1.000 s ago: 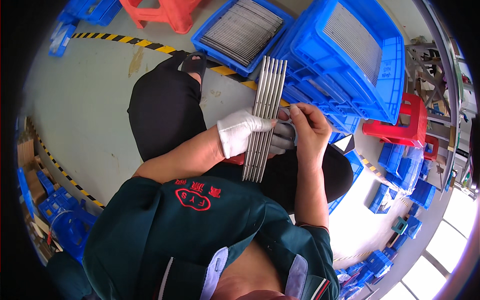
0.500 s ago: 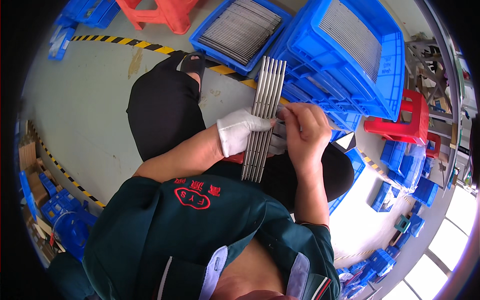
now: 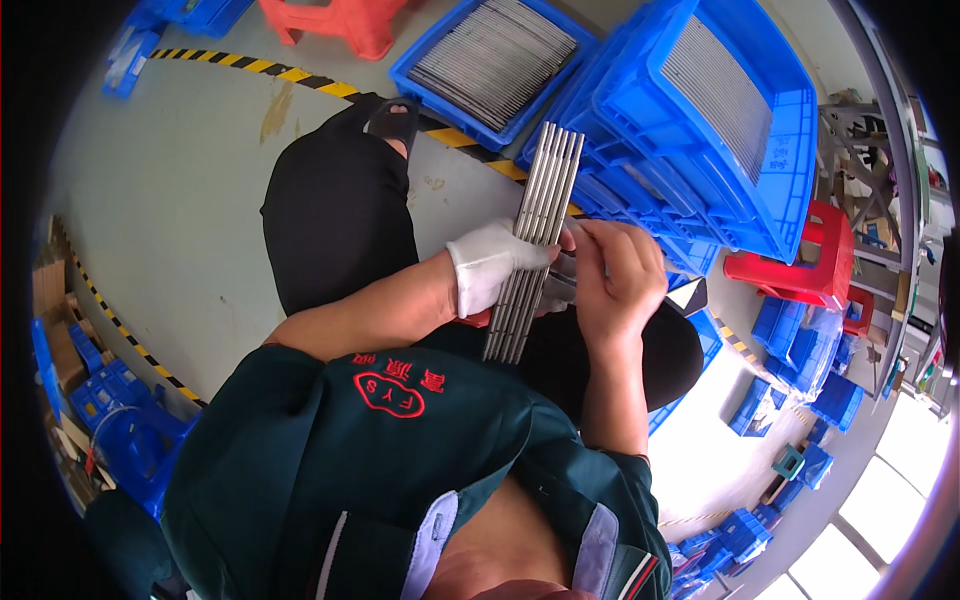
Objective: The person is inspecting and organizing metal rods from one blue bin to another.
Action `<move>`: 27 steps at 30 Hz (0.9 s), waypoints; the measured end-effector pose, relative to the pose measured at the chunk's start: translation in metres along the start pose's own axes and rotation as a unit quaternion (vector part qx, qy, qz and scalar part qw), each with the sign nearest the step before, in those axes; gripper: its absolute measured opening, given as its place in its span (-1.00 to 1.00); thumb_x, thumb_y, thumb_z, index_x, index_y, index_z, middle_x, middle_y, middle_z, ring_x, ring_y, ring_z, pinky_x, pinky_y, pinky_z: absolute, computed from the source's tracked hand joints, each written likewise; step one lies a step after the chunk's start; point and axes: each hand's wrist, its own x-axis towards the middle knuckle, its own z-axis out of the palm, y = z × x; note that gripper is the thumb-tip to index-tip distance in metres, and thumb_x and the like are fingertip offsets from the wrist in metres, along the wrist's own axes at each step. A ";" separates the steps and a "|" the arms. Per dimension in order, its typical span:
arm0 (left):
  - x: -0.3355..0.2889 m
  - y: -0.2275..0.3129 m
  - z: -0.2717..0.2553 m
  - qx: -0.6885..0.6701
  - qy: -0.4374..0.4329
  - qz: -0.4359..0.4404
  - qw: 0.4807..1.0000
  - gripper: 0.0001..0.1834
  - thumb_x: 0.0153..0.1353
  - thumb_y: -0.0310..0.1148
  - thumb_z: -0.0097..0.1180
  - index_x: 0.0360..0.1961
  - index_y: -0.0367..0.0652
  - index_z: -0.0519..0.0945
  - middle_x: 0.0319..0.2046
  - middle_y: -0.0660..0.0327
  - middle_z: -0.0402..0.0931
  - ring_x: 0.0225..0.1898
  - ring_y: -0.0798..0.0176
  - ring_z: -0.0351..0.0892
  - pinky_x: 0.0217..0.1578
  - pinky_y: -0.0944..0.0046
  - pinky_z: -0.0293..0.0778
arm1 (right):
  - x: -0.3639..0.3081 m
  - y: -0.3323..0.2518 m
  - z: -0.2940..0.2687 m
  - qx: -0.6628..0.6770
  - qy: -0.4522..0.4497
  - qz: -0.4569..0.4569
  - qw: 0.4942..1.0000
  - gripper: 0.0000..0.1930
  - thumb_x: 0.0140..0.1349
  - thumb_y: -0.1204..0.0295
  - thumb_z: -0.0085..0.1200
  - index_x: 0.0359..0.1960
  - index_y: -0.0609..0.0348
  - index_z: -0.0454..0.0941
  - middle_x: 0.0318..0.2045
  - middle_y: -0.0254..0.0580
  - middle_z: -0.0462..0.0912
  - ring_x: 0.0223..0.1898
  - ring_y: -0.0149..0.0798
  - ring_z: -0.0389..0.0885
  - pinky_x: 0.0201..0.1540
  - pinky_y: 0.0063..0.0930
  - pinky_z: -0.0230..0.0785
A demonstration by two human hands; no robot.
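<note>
Well, gloved left hand [image 3: 485, 268]: I gripped the metal rods [image 3: 547, 190] with it.
Rods: slanted, near and left of the blue crate [image 3: 652, 125].
Right hand [image 3: 622, 278]: curled just right of them; I couldn't tell its hold.

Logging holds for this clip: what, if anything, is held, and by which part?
The left grip holds a row of metal rods near their middle; whether the right grip holds anything cannot be told.
</note>
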 end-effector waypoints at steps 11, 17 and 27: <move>-0.005 0.008 0.009 -0.032 -0.049 -0.024 0.998 -0.69 0.32 -0.46 -0.09 0.09 -0.21 0.39 -0.11 -0.04 0.53 -0.11 -0.07 0.60 -0.13 -0.02 0.57 | -0.010 0.013 0.009 0.232 -0.009 0.247 0.941 -0.95 0.07 0.58 0.20 -0.42 0.29 0.60 -0.49 -0.22 0.61 -0.42 -0.37 0.56 -0.34 -0.57 0.37; -0.001 0.001 0.003 -0.038 -0.025 -0.008 0.999 -0.73 0.29 -0.44 -0.01 0.00 -0.23 0.45 -0.20 0.02 0.55 -0.21 0.00 0.62 -0.19 0.02 0.60 | -0.006 0.009 0.006 0.180 -0.021 0.193 0.964 -0.93 0.02 0.58 0.22 -0.43 0.24 0.61 -0.48 -0.23 0.60 -0.42 -0.31 0.56 -0.32 -0.52 0.37; -0.002 0.000 0.001 0.013 -0.003 0.022 1.000 -0.77 0.26 -0.41 0.04 -0.07 -0.21 0.47 -0.29 0.09 0.57 -0.33 0.08 0.63 -0.36 0.11 0.60 | 0.007 -0.006 0.007 -0.069 -0.048 -0.049 0.995 -0.88 -0.10 0.58 0.26 -0.46 0.17 0.63 -0.49 -0.22 0.61 -0.45 -0.17 0.53 -0.33 -0.39 0.35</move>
